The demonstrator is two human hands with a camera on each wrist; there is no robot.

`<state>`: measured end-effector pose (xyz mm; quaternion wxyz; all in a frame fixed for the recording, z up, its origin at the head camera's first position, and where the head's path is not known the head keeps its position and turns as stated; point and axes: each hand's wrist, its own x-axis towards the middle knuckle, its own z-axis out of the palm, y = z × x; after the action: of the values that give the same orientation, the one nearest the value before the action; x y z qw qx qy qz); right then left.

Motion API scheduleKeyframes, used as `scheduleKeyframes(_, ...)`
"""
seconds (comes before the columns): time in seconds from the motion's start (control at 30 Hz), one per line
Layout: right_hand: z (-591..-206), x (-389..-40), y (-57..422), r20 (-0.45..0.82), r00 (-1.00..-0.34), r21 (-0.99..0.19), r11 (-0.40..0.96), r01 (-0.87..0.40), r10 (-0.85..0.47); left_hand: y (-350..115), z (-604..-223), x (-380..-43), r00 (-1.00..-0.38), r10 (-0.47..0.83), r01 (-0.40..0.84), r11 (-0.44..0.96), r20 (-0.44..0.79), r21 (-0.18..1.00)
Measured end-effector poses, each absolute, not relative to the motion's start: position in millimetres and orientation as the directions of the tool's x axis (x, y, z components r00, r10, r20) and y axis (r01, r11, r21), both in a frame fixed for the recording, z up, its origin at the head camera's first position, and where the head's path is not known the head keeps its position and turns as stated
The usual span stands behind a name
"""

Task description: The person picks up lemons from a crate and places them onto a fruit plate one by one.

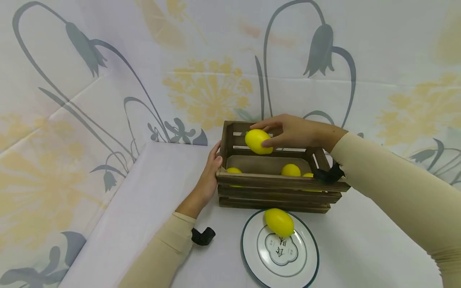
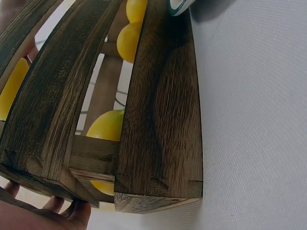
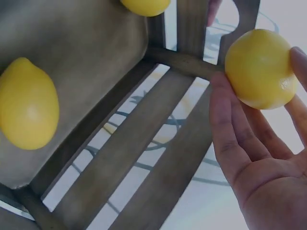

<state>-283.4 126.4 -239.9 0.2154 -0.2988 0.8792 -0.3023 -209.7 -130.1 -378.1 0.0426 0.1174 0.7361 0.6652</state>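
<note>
Lemon [image 1: 257,141], smooth bright yellow (faintly glossy), pinched in right grip [image 1: 296,130], left grip [image 1: 208,177] straight-fingered against crate [image 1: 270,193]

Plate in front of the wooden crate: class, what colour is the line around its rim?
Dark teal; the plate shows best in the head view.

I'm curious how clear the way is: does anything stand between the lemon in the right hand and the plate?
The crate's front wall lies between the held lemon and the plate; another lemon rests on the plate's far side.
</note>
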Motion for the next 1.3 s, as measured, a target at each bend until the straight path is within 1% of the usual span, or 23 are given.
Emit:
scheduleKeyframes(0.27, -239, -267, 135, -0.114, -0.764, -0.692, 0.603, -0.397, -0.635, -130, -377, -209, -0.968, 0.228, 0.121, 0.075, 0.101, 0.990)
scheduleKeyframes(0.43, -239, -250, 137, -0.065, -0.791, -0.724, 0.574, -0.382, -0.608, -128, -377, -210, -0.966, 0.235, 0.129, 0.064, 0.110, 0.990)
scheduleKeyframes(0.63, -239, -226, 140, -0.013, -0.814, -0.728, 0.563, -0.391, -0.581, -128, -377, -210, -0.967, 0.228, 0.134, 0.079, 0.113, 0.988)
scheduleKeyframes(1.03, -248, -189, 151, 0.057, -0.779, -0.768, 0.471, -0.434, -0.624, -130, -378, -211, -0.966, 0.230, 0.138, 0.077, 0.117, 0.987)
scheduleKeyframes(1.3, -264, -164, 158, 0.081, -0.765, -0.821, 0.393, -0.415, -0.638, -129, -377, -210, -0.965, 0.234, 0.140, 0.062, 0.122, 0.988)
